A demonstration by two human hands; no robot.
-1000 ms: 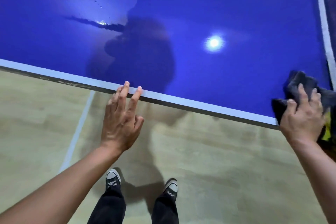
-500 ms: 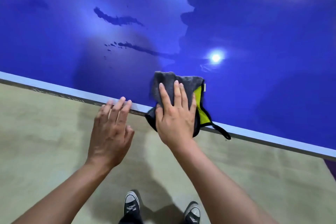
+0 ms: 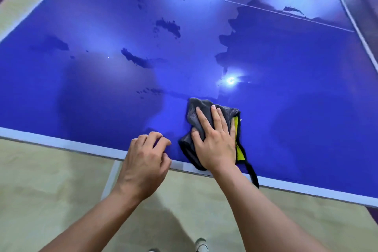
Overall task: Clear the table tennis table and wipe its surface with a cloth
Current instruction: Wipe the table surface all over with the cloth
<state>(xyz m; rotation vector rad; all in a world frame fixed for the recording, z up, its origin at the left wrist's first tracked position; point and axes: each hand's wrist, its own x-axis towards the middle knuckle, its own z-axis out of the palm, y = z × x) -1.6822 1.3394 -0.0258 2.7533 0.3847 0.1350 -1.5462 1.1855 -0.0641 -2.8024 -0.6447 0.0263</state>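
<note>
The blue table tennis table (image 3: 86,92) fills the upper view, its white near edge running across below my hands. A grey cloth with a yellow side and black trim (image 3: 202,112) lies on the table near that edge. My right hand (image 3: 216,141) presses flat on the cloth with straight fingers. My left hand (image 3: 145,161) rests at the table edge just left of the cloth, its fingers curled and holding nothing. Dark wet streaks (image 3: 167,26) mark the surface farther out.
The net (image 3: 360,20) runs along the table's right side. A thin white centre line (image 3: 266,9) crosses the far surface. Pale wooden floor (image 3: 51,190) lies below the near edge, with my shoe (image 3: 201,245) at the bottom.
My right hand has pushed the cloth farther onto the table, away from the edge. My left hand has shifted right along the edge and its fingers have curled. The view has tilted up.
</note>
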